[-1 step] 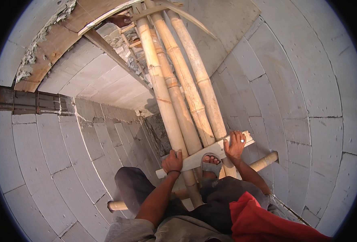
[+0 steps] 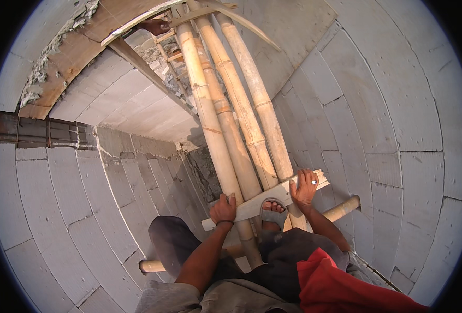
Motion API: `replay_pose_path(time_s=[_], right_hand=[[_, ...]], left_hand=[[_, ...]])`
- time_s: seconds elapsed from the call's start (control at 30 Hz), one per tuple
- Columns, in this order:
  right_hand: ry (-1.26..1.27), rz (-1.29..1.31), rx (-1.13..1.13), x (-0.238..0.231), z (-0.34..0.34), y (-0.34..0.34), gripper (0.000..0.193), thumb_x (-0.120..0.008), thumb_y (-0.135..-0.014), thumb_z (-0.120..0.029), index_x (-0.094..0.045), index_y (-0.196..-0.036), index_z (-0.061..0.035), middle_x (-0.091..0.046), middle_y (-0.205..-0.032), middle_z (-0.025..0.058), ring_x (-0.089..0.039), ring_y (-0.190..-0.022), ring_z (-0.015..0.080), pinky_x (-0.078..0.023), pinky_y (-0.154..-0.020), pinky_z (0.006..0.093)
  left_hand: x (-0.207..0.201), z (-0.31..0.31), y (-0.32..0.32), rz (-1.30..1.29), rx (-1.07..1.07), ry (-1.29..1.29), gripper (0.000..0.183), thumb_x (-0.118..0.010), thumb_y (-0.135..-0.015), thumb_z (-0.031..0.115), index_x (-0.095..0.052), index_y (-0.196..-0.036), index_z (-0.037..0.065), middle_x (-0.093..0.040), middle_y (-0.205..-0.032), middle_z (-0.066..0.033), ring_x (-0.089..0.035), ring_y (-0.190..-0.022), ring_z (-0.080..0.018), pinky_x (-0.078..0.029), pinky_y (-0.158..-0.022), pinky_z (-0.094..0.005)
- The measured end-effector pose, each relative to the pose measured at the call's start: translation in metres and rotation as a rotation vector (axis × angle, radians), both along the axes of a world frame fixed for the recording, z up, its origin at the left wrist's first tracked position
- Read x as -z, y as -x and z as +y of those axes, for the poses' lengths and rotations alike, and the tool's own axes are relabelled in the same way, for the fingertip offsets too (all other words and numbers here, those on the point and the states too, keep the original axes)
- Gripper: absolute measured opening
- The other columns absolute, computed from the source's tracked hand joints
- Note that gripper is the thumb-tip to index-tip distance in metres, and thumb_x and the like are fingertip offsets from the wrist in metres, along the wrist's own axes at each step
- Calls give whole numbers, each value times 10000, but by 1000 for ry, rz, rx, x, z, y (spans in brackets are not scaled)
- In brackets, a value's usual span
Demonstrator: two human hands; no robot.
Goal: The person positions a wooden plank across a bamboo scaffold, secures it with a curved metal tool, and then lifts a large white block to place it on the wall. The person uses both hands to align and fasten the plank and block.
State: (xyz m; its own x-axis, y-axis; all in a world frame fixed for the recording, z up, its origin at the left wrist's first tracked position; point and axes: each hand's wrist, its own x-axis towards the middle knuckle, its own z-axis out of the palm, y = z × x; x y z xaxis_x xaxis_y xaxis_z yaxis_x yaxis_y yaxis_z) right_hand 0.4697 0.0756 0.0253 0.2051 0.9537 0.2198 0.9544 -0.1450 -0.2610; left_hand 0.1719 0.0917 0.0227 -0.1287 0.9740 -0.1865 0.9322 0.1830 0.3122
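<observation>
A pale wooden plank (image 2: 252, 208) lies crosswise over several long bamboo poles (image 2: 207, 112) that run away from me. My left hand (image 2: 222, 209) is closed round the plank near its left end, beside the leftmost pole. Toward the right end, my right hand (image 2: 304, 189), with a ring on one finger, has its fingers curled over the plank's far edge. Between the hands, my foot in a sandal (image 2: 273, 215) rests against the plank on the poles. Under my legs, a thicker bamboo crosspiece (image 2: 341, 209) spans from wall to wall.
Grey block walls rise at the left (image 2: 58, 193) and right (image 2: 366, 130). A deep gap drops beside the poles. At the far end are a thin wooden strip (image 2: 197, 15), a ladder (image 2: 171, 55) and another person's hand (image 2: 155, 26). A red cloth (image 2: 330, 276) hangs at my right side.
</observation>
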Motion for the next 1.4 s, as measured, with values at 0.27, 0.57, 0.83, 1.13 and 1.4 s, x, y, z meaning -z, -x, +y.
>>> replay_pose_path(time_s=[0.27, 0.57, 0.83, 1.13, 1.4], right_hand=[[4, 10, 7, 0, 7, -2, 463, -599, -826, -354, -587, -1149, -23, -557, -1178, 140, -469, -1208, 321, -260, -1070, 528], [14, 2, 6, 2, 6, -3, 469, -607, -826, -355, -586, -1156, -22, -556, -1189, 141, -468, -1216, 324, -258, -1074, 530], [25, 9, 11, -2, 7, 0, 473, -604, -827, -362, -583, -1161, -28, -556, -1190, 139, -468, -1221, 319, -252, -1079, 529], [23, 6, 8, -1, 7, -1, 478, -594, -830, -374, -580, -1160, -28, -554, -1182, 139, -468, -1215, 318, -248, -1081, 530], [8, -4, 6, 1, 7, -1, 476, -587, -833, -380, -582, -1154, -28, -554, -1174, 138, -470, -1210, 316, -255, -1075, 529]], left_hand=[[1, 10, -2, -6, -2, 11, 371, -610, -878, 456, -580, -777, 100, -627, -604, -150, -628, -553, -356, -476, -550, -474], [1, 9, -2, 1, 1, 26, 361, -624, -868, 450, -579, -780, 102, -636, -623, -151, -634, -568, -358, -476, -552, -474], [-1, 10, -1, -4, 5, 17, 365, -615, -877, 452, -578, -778, 103, -631, -608, -152, -633, -556, -356, -476, -551, -467], [-1, 10, -1, -2, 11, 25, 368, -608, -881, 457, -577, -779, 105, -630, -605, -150, -634, -558, -351, -473, -549, -463], [1, 9, -1, -8, 12, 21, 356, -611, -879, 449, -581, -790, 106, -635, -618, -145, -632, -563, -349, -472, -560, -464]])
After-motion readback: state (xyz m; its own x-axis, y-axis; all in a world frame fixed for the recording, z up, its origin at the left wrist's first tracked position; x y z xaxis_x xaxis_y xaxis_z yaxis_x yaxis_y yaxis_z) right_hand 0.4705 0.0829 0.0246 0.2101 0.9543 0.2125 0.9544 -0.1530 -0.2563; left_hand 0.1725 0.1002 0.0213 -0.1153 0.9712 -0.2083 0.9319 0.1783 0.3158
